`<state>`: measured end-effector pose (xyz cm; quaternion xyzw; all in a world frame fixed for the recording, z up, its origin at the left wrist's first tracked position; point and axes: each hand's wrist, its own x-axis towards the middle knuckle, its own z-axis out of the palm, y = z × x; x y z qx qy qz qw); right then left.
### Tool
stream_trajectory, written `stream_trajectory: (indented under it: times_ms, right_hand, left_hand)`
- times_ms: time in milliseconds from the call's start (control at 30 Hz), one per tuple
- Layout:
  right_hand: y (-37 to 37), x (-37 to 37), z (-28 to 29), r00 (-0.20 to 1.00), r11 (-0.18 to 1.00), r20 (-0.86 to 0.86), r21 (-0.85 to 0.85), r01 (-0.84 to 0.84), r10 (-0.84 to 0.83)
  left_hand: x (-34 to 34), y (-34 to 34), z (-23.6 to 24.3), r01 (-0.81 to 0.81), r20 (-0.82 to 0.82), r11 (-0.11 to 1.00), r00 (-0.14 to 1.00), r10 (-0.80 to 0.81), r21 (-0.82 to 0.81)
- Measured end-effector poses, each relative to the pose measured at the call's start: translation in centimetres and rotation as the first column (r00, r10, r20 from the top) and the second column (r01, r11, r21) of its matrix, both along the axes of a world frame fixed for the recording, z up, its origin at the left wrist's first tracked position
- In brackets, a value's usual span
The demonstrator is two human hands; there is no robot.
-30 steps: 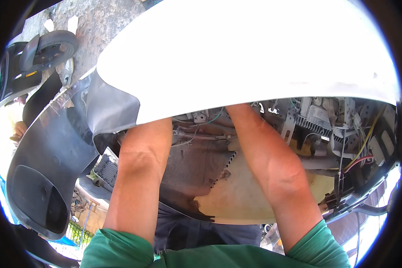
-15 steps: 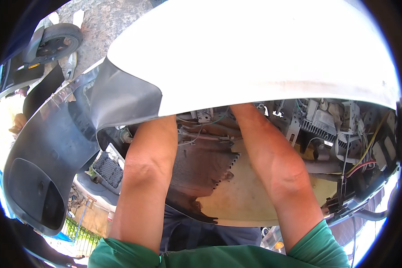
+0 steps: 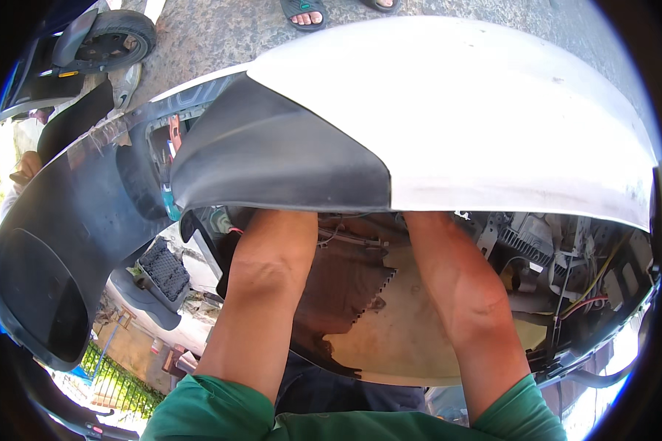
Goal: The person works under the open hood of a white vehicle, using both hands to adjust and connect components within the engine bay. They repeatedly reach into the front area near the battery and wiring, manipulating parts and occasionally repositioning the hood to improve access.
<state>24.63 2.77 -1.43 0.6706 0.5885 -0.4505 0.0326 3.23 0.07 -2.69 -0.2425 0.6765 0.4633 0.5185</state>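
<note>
A large white body panel with a dark grey corner piece spans the space before me. My left forearm reaches up under the dark grey corner. My right forearm goes beneath the white panel's near edge. Both hands are hidden under the panel, so neither the fingers nor anything they hold can be seen. Between my arms lies a stained brown and tan sheet with a jagged dark border. A finned metal unit sits among brackets and cables to the right of my right forearm.
A long dark curved trim extends leftward. A black textured block lies beyond my left forearm. At the far left stands a small wheel. Someone's sandalled foot is on the rough ground beyond the panel. Yellow and red wires run at right.
In the view, the white panel and its dark corner have shifted right and down, uncovering ground and sandalled feet beyond. My forearms also sit slightly lower and remain reaching underneath.
</note>
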Motion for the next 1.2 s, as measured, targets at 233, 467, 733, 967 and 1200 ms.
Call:
stream_trajectory:
  times_ms: [233, 467, 733, 967, 1200]
  right_hand:
    - [-0.6, 0.7, 0.3, 1.0, 1.0, 0.006, 0.003, -0.018, 0.018]
    - [-1.2, 1.7, 0.8, 0.999, 0.999, 0.025, -0.001, -0.033, 0.033]
    - [-0.5, 0.7, 0.4, 1.0, 1.0, 0.019, 0.002, -0.017, 0.017]
    - [1.0, -1.7, -0.8, 0.998, 0.998, 0.022, 0.017, 0.052, -0.052]
    - [1.5, -2.9, -1.2, 0.995, 0.995, 0.032, 0.016, 0.093, -0.094]
  left_hand:
    - [0.1, -1.1, -0.1, -0.028, -0.002, 1.0, 1.0, 0.028, -0.011]
    - [0.3, -3.3, 0.1, -0.04, -0.001, 0.999, 0.999, 0.04, -0.032]
    - [0.0, -5.0, 0.3, -0.04, -0.011, 0.997, 0.999, 0.04, -0.059]
    - [-0.2, -3.8, 0.4, -0.027, -0.017, 0.998, 1.0, 0.026, -0.059]
    - [0.0, -3.9, 0.6, -0.025, -0.027, 0.997, 0.999, 0.023, -0.069]
